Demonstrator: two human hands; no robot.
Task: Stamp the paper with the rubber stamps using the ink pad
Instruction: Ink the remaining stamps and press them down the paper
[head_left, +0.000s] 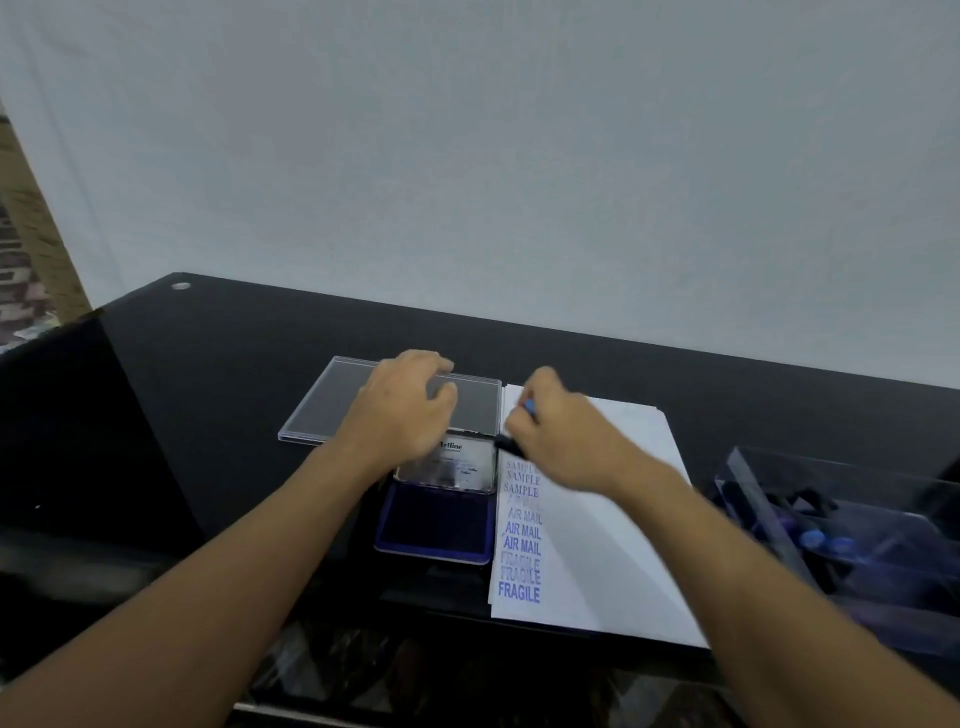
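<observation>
**Head view: stamping station status**

The black surface carries the white paper, whose left margin bears blue rows reading SAMPLE, AIR MAIL and FRAGILE. The ink pad lies open just beside that margin, lid raised. The left hand sits at the lid with curled fingers; whether it grasps the lid cannot be told. The right hand grips a blue-knobbed rubber stamp at the paper's upper left margin.

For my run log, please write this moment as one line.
right hand: holds stamp at paper, by SAMPLE prints | left hand: at lid | ink pad: open
</observation>
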